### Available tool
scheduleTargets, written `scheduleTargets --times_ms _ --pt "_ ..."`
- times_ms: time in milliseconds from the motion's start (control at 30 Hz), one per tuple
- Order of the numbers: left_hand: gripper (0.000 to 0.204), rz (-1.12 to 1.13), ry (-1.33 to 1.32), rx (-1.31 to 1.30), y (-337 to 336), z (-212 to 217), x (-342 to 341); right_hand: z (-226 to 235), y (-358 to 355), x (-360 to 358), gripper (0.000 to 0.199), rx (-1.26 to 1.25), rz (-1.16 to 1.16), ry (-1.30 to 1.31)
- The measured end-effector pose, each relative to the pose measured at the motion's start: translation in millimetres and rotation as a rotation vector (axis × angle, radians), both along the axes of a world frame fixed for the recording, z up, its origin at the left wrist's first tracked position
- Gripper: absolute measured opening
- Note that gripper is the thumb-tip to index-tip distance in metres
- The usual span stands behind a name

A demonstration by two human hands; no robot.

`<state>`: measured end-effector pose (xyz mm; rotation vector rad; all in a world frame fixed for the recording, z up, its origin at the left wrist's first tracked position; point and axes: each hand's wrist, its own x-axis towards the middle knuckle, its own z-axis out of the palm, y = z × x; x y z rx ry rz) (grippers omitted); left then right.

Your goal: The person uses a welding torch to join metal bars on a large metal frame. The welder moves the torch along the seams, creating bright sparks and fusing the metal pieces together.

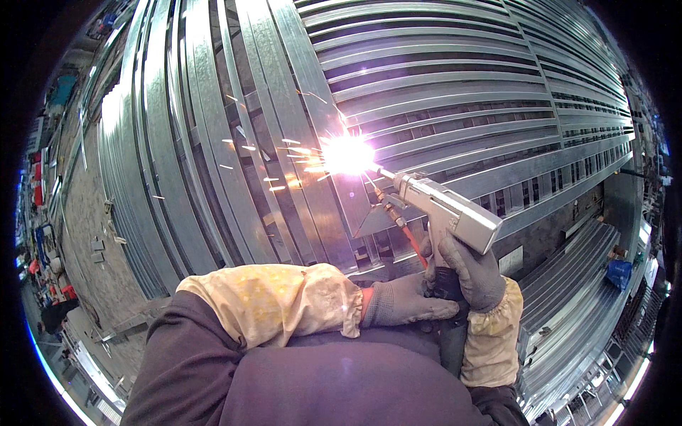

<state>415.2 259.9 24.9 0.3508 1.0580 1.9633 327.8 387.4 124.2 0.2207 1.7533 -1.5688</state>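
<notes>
My right hand (pixel 477 275), in a grey glove, is wrapped round the grip of a silver hand-held welding gun (pixel 449 207). Below it my left hand (pixel 410 301), gloved too, closes on the gun's dark lower grip and cable (pixel 452 312). The nozzle points up and left, and a thin wire feed tube (pixel 383 199) runs alongside it. At the tip glows a white-violet arc (pixel 347 153), throwing orange sparks to the left. The arc hides the spot where it meets the metal frame (pixel 330 213).
Long steel tubes (pixel 206 106) lie lengthwise to the left, beside a slatted metal frame (pixel 455 92) on the right. More stacked profiles (pixel 575 298) lie at the lower right, near a blue bag (pixel 619 274). Bare floor (pixel 106 277) with small scraps shows at the far left.
</notes>
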Motion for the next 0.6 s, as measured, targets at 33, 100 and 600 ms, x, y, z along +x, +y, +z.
scheduleTargets --times_ms 33,100,600 --pt "0.029 -0.022 -0.039 -0.010 1 0 -1 -1 1 0 0.029 -0.004 0.000 0.000" --pt "0.029 -0.015 -0.007 0.010 2 -2 -1 -1 1 0 0.029 -0.020 -0.006 -0.008" --pt "0.028 -0.010 -0.027 -0.007 0 8 -2 -7 5 6 0.029 -0.043 -0.041 -0.015"
